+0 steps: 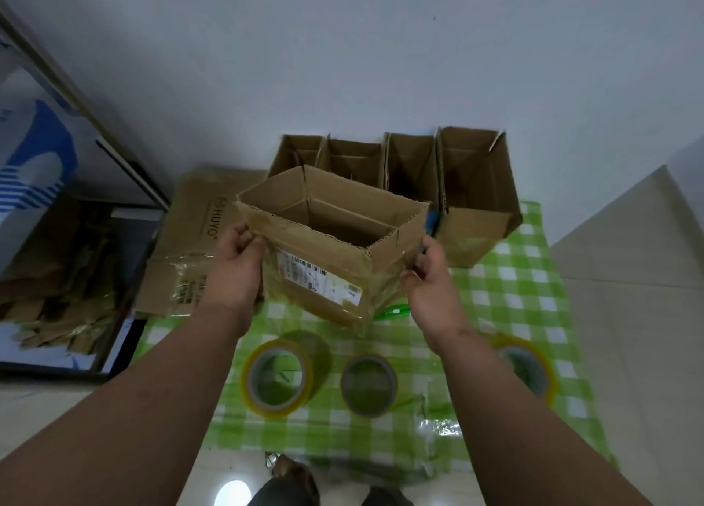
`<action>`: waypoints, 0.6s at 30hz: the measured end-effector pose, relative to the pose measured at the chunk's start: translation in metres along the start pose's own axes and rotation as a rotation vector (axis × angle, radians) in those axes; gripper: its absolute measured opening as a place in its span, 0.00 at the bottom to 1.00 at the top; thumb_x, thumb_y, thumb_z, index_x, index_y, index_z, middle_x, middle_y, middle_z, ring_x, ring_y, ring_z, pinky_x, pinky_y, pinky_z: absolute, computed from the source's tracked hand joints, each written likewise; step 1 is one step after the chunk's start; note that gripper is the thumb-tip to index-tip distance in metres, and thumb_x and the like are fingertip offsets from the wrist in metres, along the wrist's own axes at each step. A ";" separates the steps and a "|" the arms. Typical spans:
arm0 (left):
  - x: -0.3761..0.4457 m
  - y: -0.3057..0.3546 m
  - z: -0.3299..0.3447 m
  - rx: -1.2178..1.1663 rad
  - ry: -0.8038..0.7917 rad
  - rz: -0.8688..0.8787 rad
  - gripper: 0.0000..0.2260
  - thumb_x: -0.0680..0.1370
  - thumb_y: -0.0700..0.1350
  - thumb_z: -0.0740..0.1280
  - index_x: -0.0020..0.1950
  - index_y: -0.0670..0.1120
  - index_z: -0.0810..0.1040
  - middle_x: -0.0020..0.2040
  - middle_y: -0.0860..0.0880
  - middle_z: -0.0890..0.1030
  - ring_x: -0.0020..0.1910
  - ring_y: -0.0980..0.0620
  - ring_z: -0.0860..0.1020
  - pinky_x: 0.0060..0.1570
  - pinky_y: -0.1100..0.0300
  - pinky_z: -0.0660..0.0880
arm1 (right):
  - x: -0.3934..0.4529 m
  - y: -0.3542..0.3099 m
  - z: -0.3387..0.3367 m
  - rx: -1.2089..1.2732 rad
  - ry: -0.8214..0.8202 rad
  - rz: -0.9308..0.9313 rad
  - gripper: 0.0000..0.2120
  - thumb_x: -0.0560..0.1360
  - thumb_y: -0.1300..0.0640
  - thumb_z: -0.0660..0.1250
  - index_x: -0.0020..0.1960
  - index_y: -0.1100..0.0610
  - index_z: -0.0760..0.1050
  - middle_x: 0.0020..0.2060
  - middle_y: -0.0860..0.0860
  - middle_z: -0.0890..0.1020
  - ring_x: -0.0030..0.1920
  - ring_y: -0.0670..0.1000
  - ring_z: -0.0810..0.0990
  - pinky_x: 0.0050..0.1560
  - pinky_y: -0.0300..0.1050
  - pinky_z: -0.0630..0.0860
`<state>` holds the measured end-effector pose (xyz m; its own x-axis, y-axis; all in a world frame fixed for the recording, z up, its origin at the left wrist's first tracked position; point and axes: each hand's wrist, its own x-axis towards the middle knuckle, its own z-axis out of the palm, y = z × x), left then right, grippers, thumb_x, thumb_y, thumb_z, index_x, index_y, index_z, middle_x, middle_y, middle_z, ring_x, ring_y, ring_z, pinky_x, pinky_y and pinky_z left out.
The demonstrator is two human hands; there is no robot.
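— What can be read in the head view?

— Two places. The flattened carton point(190, 239) lying left of the cloth carries the print "HUYO". The cardboard box point(301, 239) that you hold has a white shipping label point(318, 277) with a barcode on its near face. The small text on it is too blurred to read.

— Where is that box, and how are your fingers?

— It is tilted, mouth up, over the far part of the green checked cloth point(514, 296) on the floor point(628, 315), just in front of the row of boxes. Your left hand point(236, 273) grips its left edge with curled fingers. Your right hand point(430, 277) pinches its right corner. There is something blue point(432, 221) just above the right hand; I cannot tell what it is.

— What is in the containers?

— In your box I see only its own folded flaps. The row of four open boxes point(411, 170) by the wall point(343, 67) shows only dark cardboard insides.

— And the counts?

— Five open boxes in all and one flattened carton. There are three tape rolls on the cloth: a yellowish one point(308, 376), a grey one point(392, 383), and another yellowish one point(550, 381) near the right edge. A green object point(392, 311) lies partly hidden under your box. A heap of cardboard scraps point(57, 277) sits at the far left.
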<state>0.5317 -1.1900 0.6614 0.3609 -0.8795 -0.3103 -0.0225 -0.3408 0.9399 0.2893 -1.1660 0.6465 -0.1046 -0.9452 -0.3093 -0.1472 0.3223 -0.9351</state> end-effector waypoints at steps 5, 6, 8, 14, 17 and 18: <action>-0.008 -0.025 -0.013 0.134 0.047 0.034 0.10 0.80 0.49 0.60 0.57 0.62 0.74 0.45 0.59 0.80 0.47 0.57 0.79 0.41 0.59 0.72 | -0.005 0.004 0.005 -0.032 -0.059 -0.011 0.36 0.81 0.62 0.62 0.76 0.33 0.49 0.75 0.41 0.63 0.74 0.43 0.60 0.70 0.42 0.61; -0.011 -0.029 -0.014 0.157 0.055 0.061 0.08 0.79 0.50 0.60 0.55 0.59 0.75 0.44 0.57 0.80 0.48 0.53 0.78 0.43 0.57 0.72 | -0.006 0.004 0.006 -0.033 -0.072 -0.008 0.39 0.81 0.63 0.62 0.77 0.33 0.45 0.76 0.41 0.61 0.73 0.43 0.60 0.70 0.43 0.61; -0.017 -0.032 -0.016 0.185 0.068 0.098 0.07 0.76 0.52 0.58 0.49 0.55 0.75 0.47 0.48 0.79 0.50 0.46 0.78 0.51 0.48 0.75 | -0.007 0.004 0.011 -0.037 -0.097 -0.009 0.41 0.81 0.62 0.62 0.75 0.31 0.40 0.77 0.41 0.58 0.71 0.41 0.59 0.68 0.43 0.61; -0.021 -0.034 -0.018 0.239 0.161 0.079 0.09 0.82 0.46 0.58 0.55 0.48 0.77 0.61 0.48 0.68 0.60 0.47 0.71 0.68 0.50 0.66 | -0.003 -0.004 0.025 -0.043 -0.191 0.007 0.34 0.83 0.58 0.57 0.74 0.28 0.45 0.76 0.38 0.59 0.62 0.33 0.71 0.49 0.24 0.70; -0.025 -0.029 -0.018 0.347 0.159 0.176 0.19 0.80 0.50 0.56 0.60 0.41 0.79 0.58 0.46 0.74 0.61 0.44 0.71 0.65 0.52 0.66 | 0.000 -0.011 0.028 0.078 -0.187 0.049 0.25 0.83 0.47 0.55 0.73 0.27 0.51 0.75 0.35 0.59 0.69 0.36 0.62 0.57 0.29 0.62; -0.027 -0.027 -0.018 0.370 0.162 0.222 0.20 0.78 0.51 0.55 0.58 0.41 0.80 0.56 0.44 0.76 0.60 0.42 0.73 0.63 0.49 0.68 | 0.001 -0.012 0.029 0.092 -0.186 0.055 0.23 0.82 0.43 0.56 0.73 0.27 0.52 0.75 0.34 0.59 0.70 0.38 0.60 0.61 0.35 0.60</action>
<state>0.5394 -1.1511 0.6470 0.4499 -0.8915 -0.0535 -0.4365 -0.2718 0.8576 0.3198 -1.1721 0.6523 0.0746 -0.9226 -0.3785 -0.0553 0.3752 -0.9253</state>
